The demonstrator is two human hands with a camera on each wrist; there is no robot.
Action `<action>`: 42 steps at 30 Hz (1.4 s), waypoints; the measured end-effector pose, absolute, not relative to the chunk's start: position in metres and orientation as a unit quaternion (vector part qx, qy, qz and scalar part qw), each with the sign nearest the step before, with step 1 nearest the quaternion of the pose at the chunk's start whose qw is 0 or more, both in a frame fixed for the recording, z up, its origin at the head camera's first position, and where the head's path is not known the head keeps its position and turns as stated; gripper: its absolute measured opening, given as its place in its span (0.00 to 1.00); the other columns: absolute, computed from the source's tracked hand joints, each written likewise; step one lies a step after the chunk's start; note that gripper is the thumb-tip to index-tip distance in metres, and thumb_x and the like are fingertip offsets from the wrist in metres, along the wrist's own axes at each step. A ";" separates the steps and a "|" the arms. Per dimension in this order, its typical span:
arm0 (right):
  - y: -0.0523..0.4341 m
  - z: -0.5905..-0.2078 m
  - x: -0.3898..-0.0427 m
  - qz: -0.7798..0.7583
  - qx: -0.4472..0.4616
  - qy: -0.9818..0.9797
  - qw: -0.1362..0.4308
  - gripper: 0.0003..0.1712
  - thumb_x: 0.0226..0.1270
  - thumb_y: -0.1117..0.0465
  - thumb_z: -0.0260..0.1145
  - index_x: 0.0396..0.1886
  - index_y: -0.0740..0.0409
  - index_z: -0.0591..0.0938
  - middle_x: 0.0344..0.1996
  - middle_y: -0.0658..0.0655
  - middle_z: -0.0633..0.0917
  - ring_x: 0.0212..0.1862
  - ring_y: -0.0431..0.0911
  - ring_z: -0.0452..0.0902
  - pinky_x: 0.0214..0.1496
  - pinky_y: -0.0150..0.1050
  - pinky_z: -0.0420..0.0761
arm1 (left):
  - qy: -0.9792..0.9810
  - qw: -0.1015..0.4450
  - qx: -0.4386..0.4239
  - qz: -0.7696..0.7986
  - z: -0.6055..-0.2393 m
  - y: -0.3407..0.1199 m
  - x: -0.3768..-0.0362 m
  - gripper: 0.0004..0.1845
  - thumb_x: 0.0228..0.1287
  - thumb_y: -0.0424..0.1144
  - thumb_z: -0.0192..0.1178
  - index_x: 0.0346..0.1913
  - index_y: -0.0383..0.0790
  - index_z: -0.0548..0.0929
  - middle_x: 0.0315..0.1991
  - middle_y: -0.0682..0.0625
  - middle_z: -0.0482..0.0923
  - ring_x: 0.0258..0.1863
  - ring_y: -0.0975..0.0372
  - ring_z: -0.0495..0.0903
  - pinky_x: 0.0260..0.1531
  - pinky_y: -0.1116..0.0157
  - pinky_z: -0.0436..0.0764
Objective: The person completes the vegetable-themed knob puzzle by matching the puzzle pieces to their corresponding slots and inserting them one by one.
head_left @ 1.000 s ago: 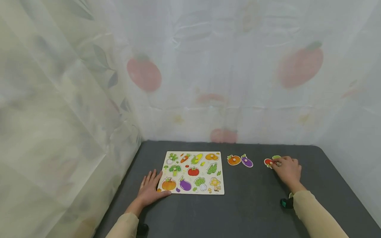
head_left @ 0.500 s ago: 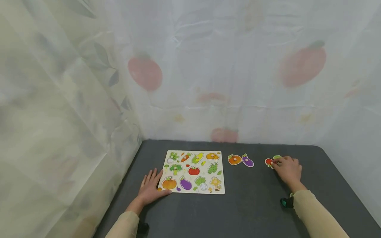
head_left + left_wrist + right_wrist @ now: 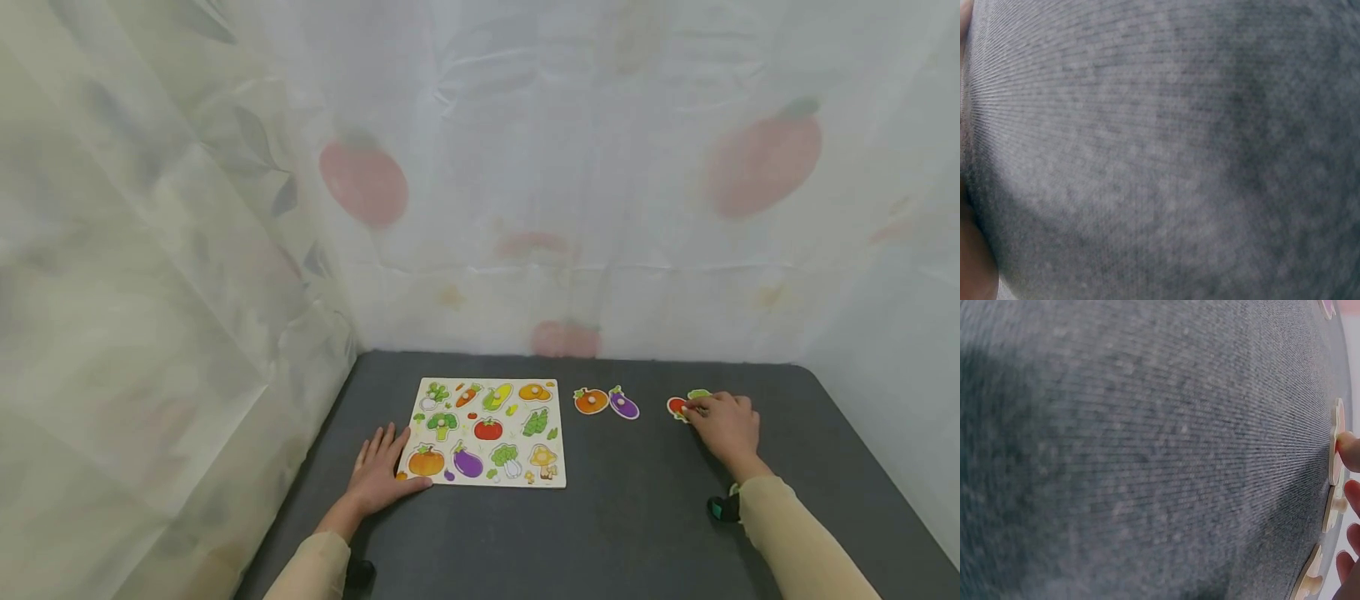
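Note:
In the head view, my left hand (image 3: 378, 475) lies with spread fingers at the left edge of a white vegetable puzzle board (image 3: 480, 482), its thumb along the lower left corner. At the right, my right hand (image 3: 726, 429) pinches at a red tomato puzzle piece (image 3: 676, 407) lying on the table. A green piece (image 3: 698, 393) sits just behind it, partly covered by the fingers. In the right wrist view, a fingertip (image 3: 1349, 451) touches the edge-on face of a piece (image 3: 1333, 469); the other fingers stay apart from it.
Between board and right hand lie an orange pumpkin piece (image 3: 591, 402) and a purple eggplant piece (image 3: 624, 403), both knobbed. The dark grey table (image 3: 525, 542) ends at a pale printed curtain (image 3: 480, 308) behind and at both sides. The left wrist view shows mostly blurred grey cloth.

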State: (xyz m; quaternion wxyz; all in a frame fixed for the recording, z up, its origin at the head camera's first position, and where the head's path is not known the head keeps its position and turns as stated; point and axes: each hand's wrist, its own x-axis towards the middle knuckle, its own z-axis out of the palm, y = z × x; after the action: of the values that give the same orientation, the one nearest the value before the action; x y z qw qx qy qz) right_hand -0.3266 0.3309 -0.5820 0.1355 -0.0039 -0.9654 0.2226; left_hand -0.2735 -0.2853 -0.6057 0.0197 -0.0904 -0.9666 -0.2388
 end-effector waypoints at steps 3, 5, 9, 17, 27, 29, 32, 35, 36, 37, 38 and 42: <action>0.331 -0.582 -0.327 0.219 0.000 -0.966 0.139 0.14 0.72 0.56 0.67 0.45 0.63 0.89 0.50 0.74 0.78 0.53 0.72 0.63 0.50 0.69 0.63 | -0.968 0.015 -0.086 -0.235 -0.608 -0.286 -0.275 0.63 0.50 0.75 0.67 0.81 0.41 0.58 0.80 0.32 0.48 0.79 0.37 0.42 0.73 0.37 0.39; 0.331 -0.582 -0.327 0.216 -0.001 -0.967 0.138 0.14 0.72 0.57 0.67 0.45 0.63 0.89 0.50 0.74 0.78 0.53 0.72 0.64 0.50 0.70 0.62 | -0.970 0.007 -0.083 -0.229 -0.610 -0.287 -0.276 0.64 0.50 0.77 0.66 0.82 0.42 0.57 0.81 0.34 0.46 0.79 0.38 0.41 0.74 0.37 0.38; 0.330 -0.580 -0.326 0.212 -0.003 -0.968 0.131 0.13 0.71 0.57 0.68 0.44 0.63 0.88 0.50 0.73 0.78 0.55 0.73 0.63 0.52 0.72 0.62 | -0.970 -0.003 -0.077 -0.230 -0.613 -0.287 -0.278 0.65 0.49 0.79 0.64 0.83 0.45 0.55 0.82 0.36 0.44 0.80 0.40 0.39 0.75 0.39 0.35; 0.320 -0.578 -0.327 0.221 0.010 -0.964 0.148 0.13 0.71 0.56 0.68 0.42 0.62 0.89 0.49 0.73 0.79 0.55 0.73 0.64 0.51 0.72 0.62 | -0.969 0.001 -0.080 -0.232 -0.614 -0.289 -0.280 0.65 0.48 0.79 0.65 0.83 0.45 0.56 0.82 0.36 0.45 0.80 0.40 0.40 0.74 0.39 0.36; 0.313 -0.585 -0.328 0.231 0.024 -0.961 0.151 0.13 0.66 0.55 0.71 0.38 0.62 0.89 0.47 0.71 0.80 0.55 0.72 0.64 0.52 0.72 0.61 | -0.970 -0.016 -0.071 -0.232 -0.610 -0.288 -0.279 0.64 0.49 0.77 0.66 0.82 0.45 0.56 0.82 0.35 0.44 0.80 0.40 0.39 0.74 0.38 0.36; 0.314 -0.586 -0.329 0.232 0.027 -0.961 0.149 0.13 0.67 0.55 0.71 0.40 0.62 0.89 0.47 0.71 0.80 0.55 0.73 0.63 0.52 0.72 0.61 | -0.970 -0.015 -0.072 -0.233 -0.609 -0.287 -0.278 0.64 0.50 0.77 0.65 0.83 0.45 0.56 0.82 0.35 0.45 0.80 0.40 0.39 0.74 0.39 0.36; 0.315 -0.587 -0.330 0.231 0.036 -0.962 0.143 0.13 0.68 0.55 0.70 0.42 0.61 0.90 0.48 0.71 0.80 0.55 0.73 0.63 0.53 0.73 0.61 | -0.969 -0.009 -0.077 -0.236 -0.609 -0.287 -0.278 0.63 0.51 0.76 0.66 0.82 0.43 0.56 0.81 0.33 0.45 0.80 0.38 0.40 0.74 0.37 0.37; 0.317 -0.587 -0.331 0.224 0.047 -0.964 0.137 0.13 0.69 0.55 0.70 0.44 0.59 0.90 0.48 0.70 0.81 0.56 0.74 0.63 0.53 0.73 0.62 | -0.969 -0.007 -0.079 -0.233 -0.611 -0.288 -0.279 0.62 0.51 0.76 0.65 0.82 0.44 0.56 0.81 0.34 0.45 0.80 0.39 0.40 0.74 0.37 0.37; 0.318 -0.587 -0.331 0.222 0.051 -0.964 0.137 0.12 0.70 0.56 0.70 0.44 0.59 0.90 0.48 0.70 0.81 0.56 0.74 0.64 0.52 0.73 0.62 | -0.969 -0.006 -0.078 -0.234 -0.611 -0.288 -0.279 0.62 0.51 0.76 0.65 0.82 0.45 0.56 0.81 0.34 0.45 0.80 0.39 0.40 0.74 0.38 0.37; 0.319 -0.586 -0.331 0.220 0.055 -0.964 0.137 0.12 0.70 0.56 0.70 0.45 0.58 0.90 0.48 0.70 0.81 0.56 0.74 0.64 0.52 0.73 0.63 | -0.969 -0.005 -0.078 -0.234 -0.612 -0.289 -0.279 0.63 0.51 0.76 0.65 0.82 0.44 0.56 0.81 0.34 0.45 0.80 0.39 0.39 0.74 0.38 0.37; 0.319 -0.586 -0.330 0.219 0.059 -0.964 0.138 0.11 0.69 0.56 0.70 0.45 0.58 0.90 0.48 0.70 0.81 0.56 0.74 0.64 0.51 0.72 0.63 | -0.969 -0.005 -0.078 -0.232 -0.613 -0.289 -0.278 0.63 0.51 0.77 0.65 0.83 0.45 0.55 0.82 0.35 0.44 0.80 0.40 0.39 0.74 0.38 0.36; 0.321 -0.583 -0.329 0.212 0.074 -0.964 0.140 0.11 0.69 0.57 0.71 0.45 0.58 0.91 0.49 0.69 0.82 0.56 0.73 0.65 0.50 0.70 0.65 | -0.969 -0.002 -0.078 -0.236 -0.613 -0.290 -0.278 0.64 0.49 0.78 0.65 0.83 0.45 0.55 0.82 0.36 0.44 0.80 0.40 0.39 0.74 0.38 0.35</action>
State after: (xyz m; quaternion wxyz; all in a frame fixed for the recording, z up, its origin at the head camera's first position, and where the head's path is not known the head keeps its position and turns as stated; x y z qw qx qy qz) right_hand -0.3292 0.3214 -0.5829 0.1402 0.0744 -0.9642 0.2124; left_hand -0.2780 -0.2897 -0.6134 -0.0023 -0.0779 -0.9686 -0.2361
